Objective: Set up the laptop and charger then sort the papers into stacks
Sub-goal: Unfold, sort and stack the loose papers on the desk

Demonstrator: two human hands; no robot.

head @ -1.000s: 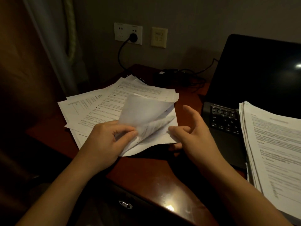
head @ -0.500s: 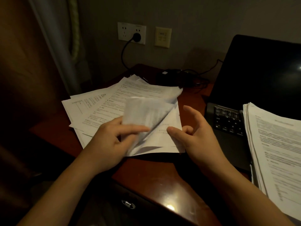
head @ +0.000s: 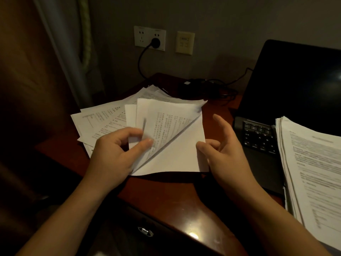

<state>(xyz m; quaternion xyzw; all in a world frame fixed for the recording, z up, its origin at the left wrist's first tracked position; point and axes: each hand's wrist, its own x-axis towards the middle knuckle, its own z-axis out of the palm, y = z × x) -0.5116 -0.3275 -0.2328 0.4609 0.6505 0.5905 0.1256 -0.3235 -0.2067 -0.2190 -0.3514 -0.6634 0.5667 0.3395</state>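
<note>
A loose pile of printed papers [head: 103,121] lies spread on the red-brown desk [head: 166,198]. My left hand [head: 114,154] pinches the turned-up sheets [head: 166,126] of this pile between thumb and fingers, folded back toward the left. My right hand [head: 225,150] rests at the right edge of the blank sheet [head: 177,159] beneath, thumb touching it and fingers loosely spread. An open black laptop [head: 295,85] stands at the right with its screen dark. A neat paper stack [head: 313,172] lies over its keyboard's right part. The black charger [head: 191,87] sits behind the papers, its cable plugged into the wall socket [head: 149,38].
A second wall plate [head: 185,42] is right of the socket. A curtain [head: 70,52] hangs at the left beside dark wood panelling. A drawer with a metal handle [head: 145,232] is below the desk's front edge.
My left hand has folded the lifted sheets farther back to the left, exposing a blank sheet under them. My right hand stayed at the pile's right edge.
</note>
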